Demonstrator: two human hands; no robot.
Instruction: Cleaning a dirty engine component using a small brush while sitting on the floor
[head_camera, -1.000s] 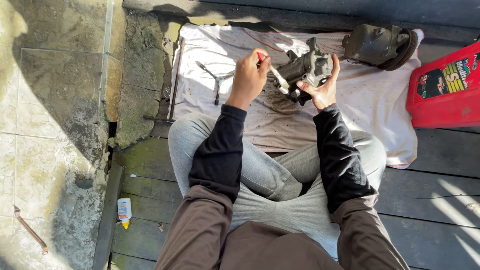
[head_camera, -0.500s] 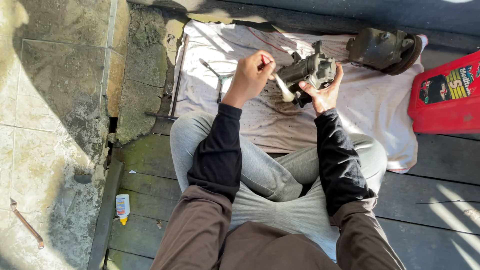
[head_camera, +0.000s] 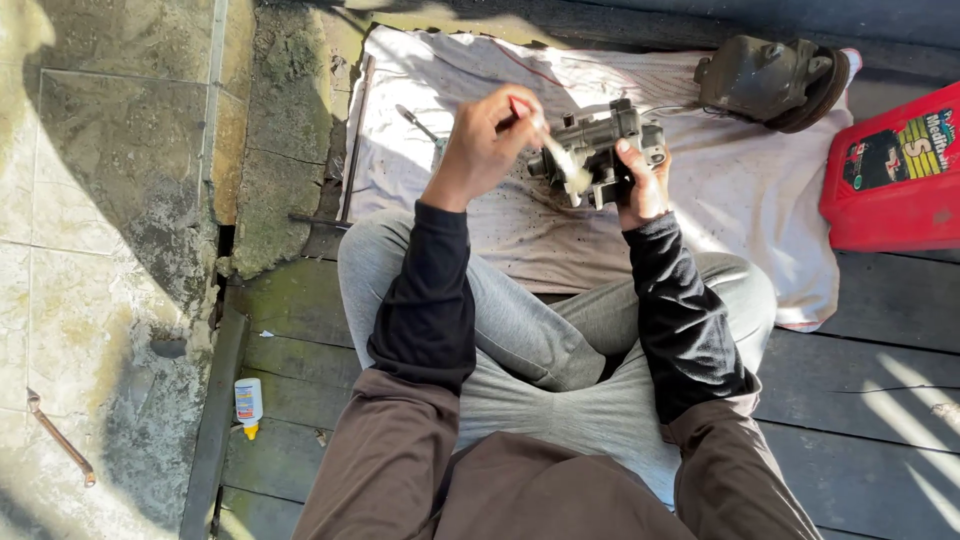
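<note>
Left hand (head_camera: 487, 140) closed round a small brush (head_camera: 548, 140), red handle pinched in the fingers, pale bristles laid against the grey metal engine part (head_camera: 598, 148). Right hand (head_camera: 640, 185) wrapped about that part from below, thumb up its side, lifting it above the lap. Beneath both, a stained white cloth (head_camera: 740, 200) spread over dark planks (head_camera: 870, 400), with a thin metal tool (head_camera: 415, 120) lying at its left. At the cloth's far right corner, a dark round housing (head_camera: 770, 80); just beside, a red container (head_camera: 895, 185). Well apart on the left, a small white bottle (head_camera: 247, 403).
</note>
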